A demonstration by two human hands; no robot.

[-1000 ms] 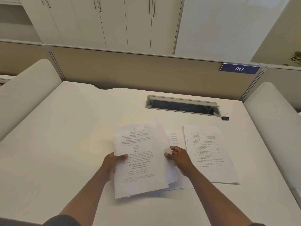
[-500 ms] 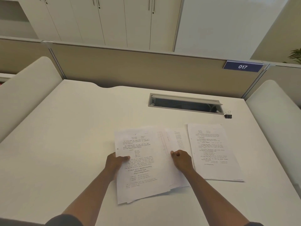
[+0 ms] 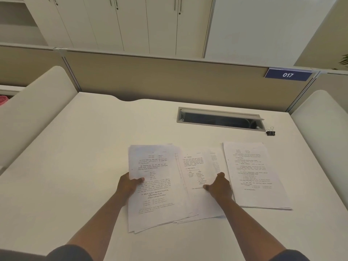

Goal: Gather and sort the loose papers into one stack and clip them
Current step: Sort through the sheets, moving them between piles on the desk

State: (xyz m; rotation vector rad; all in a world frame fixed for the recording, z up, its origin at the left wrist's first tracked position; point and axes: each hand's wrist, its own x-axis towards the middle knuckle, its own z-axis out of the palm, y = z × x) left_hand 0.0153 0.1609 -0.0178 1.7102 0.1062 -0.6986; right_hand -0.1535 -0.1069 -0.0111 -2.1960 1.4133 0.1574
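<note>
A bundle of printed sheets [image 3: 156, 187] lies fanned on the white desk [image 3: 75, 166], and my left hand [image 3: 129, 185] grips its left edge with the thumb on top. To its right a single printed sheet [image 3: 195, 174] shows, with my right hand [image 3: 219, 186] pressing on its lower right part, fingers curled. Another stack of printed pages [image 3: 252, 174] rests flat further right, untouched. A small black binder clip [image 3: 270, 132] sits at the desk's back right.
A metal cable slot [image 3: 219, 119] is cut into the desk behind the papers. Beige partition panels with a blue 017 sign [image 3: 288, 74] close off the back. Padded white side panels [image 3: 28, 117] flank the desk on both sides.
The bundle has gone down flat on the desk. My right hand has drawn a sheet out to the right, uncovering more of its print.
</note>
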